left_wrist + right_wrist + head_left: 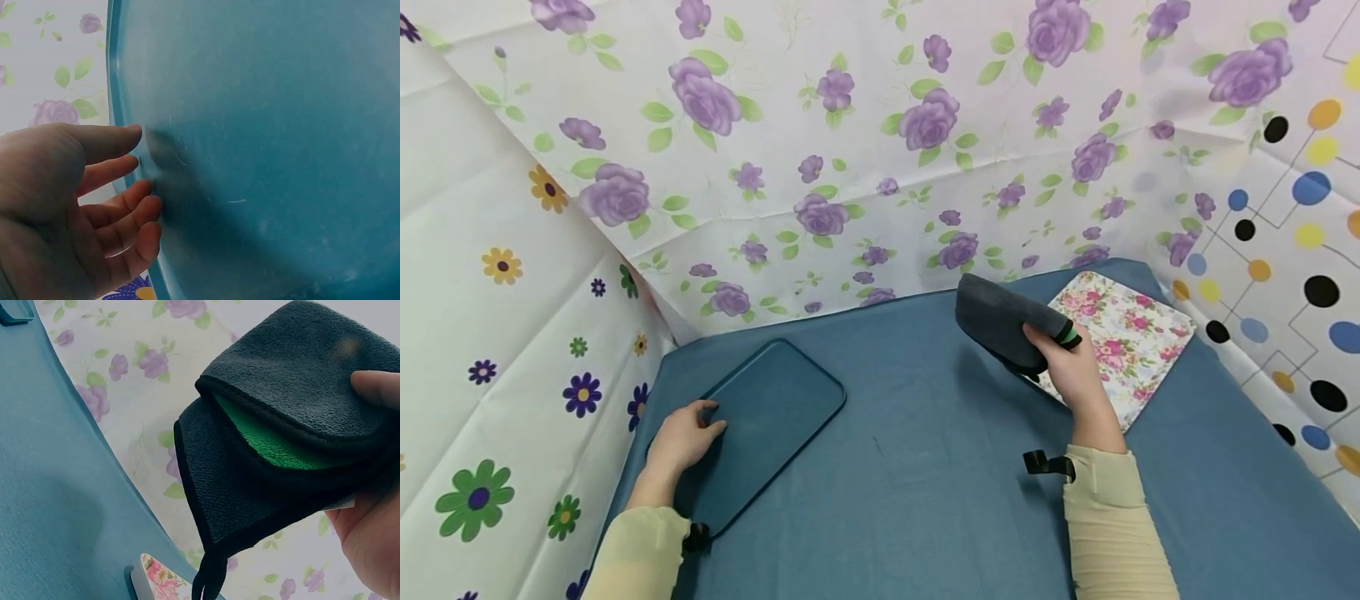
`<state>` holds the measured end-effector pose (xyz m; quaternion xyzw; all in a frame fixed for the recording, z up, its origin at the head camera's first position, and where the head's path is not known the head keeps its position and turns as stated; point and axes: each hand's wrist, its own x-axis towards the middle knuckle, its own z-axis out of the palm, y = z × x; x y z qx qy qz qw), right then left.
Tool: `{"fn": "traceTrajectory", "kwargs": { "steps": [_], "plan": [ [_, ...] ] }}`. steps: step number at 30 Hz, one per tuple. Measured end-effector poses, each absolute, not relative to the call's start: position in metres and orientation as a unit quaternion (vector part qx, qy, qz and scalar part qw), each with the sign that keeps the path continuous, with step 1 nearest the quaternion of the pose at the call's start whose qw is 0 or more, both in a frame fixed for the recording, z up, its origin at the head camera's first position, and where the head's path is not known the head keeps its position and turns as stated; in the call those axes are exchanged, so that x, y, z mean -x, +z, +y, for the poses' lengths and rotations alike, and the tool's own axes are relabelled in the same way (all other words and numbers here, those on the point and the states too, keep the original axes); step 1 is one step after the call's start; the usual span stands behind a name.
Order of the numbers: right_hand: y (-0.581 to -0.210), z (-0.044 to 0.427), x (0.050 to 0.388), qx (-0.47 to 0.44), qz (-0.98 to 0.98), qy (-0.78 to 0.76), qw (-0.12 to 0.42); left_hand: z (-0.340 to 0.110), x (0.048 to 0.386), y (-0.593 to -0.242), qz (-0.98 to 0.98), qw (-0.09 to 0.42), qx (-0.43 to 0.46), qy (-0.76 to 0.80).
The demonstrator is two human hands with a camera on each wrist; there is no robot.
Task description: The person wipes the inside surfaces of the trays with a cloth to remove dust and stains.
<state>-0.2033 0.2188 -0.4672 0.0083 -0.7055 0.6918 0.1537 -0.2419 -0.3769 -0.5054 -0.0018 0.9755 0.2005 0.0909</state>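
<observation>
A folded dark grey cleaning cloth [1000, 321], with black edging and a green inner side, is pinched in my right hand [1075, 371]. In the right wrist view the cloth [294, 375] shows its layers and a black hanging loop at the lower corner. It is held above the table, beside a flat floral-patterned square [1138, 346]. On the left lies a blue rectangular tray [775, 425] with a low rim. My left hand [681, 437] is at its left edge, fingers loosely bent. The left wrist view has those fingertips [149, 240] at the tray's rim; whether they touch is unclear.
A blue cloth covers the table [895, 483]. Behind it rises a sheet with purple roses [820, 215]. Flower-printed sheeting [478, 497] borders the left side, and a sheet with coloured dots [1311, 187] borders the right.
</observation>
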Motion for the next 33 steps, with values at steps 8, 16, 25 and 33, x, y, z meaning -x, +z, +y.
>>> {"fn": "traceTrajectory", "kwargs": {
  "steps": [8, 16, 25, 33],
  "plan": [
    [-0.467, 0.221, 0.204, -0.009, -0.710, 0.687, 0.152, -0.377, 0.247, -0.505, 0.980, 0.024, 0.017, 0.195],
    [-0.469, 0.222, 0.204, -0.009, -0.711, 0.687, 0.151, -0.378, 0.251, -0.508, 0.979, -0.021, 0.059, 0.194],
    [-0.471, 0.222, 0.205, -0.012, -0.709, 0.688, 0.154, -0.392, 0.263, -0.512, 0.975, 0.060, 0.057, 0.205],
    [-0.472, 0.222, 0.205, -0.008, -0.717, 0.681, 0.150, -0.394, 0.269, -0.510, 0.978, 0.069, 0.067, 0.186]
  ]
}}
